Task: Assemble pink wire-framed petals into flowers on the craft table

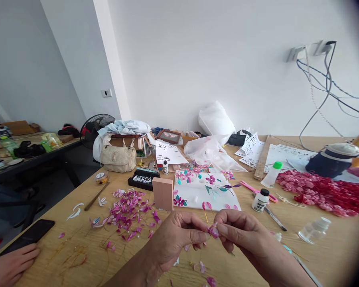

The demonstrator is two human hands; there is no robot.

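A white-walled room is shown, with a long wooden table (62,255) of pale, grained surface running from the near edge to the far wall. Low at the centre of the view, the left hand (173,239) and the right hand (245,235) are brought together above the table edge, fingertips facing each other. A small pink flower piece (213,230) is pinched between them: it is gripped by the thumb and forefinger of each hand, the remaining fingers being curled in. The piece lies directly at the meeting point of the two hands, at equal reach of both; it is small, rounded and crumpled in form, so no long axis can be made out. To the left on the table, loose pink petals (128,213) are scattered, thin and pointed in shape, apart from the hands. Behind the hands, an upright pink block (163,194) stands just beside a white sheet painted with magenta flowers (206,191), which lies flat. To the right, a small white bottle with a black cap (260,200) stands upright, and a heap of red and pink flowers (326,191) is spread further right. A black phone (30,236) lies flat near the left edge, and another person's hand (10,265) rests on the table just beside it.
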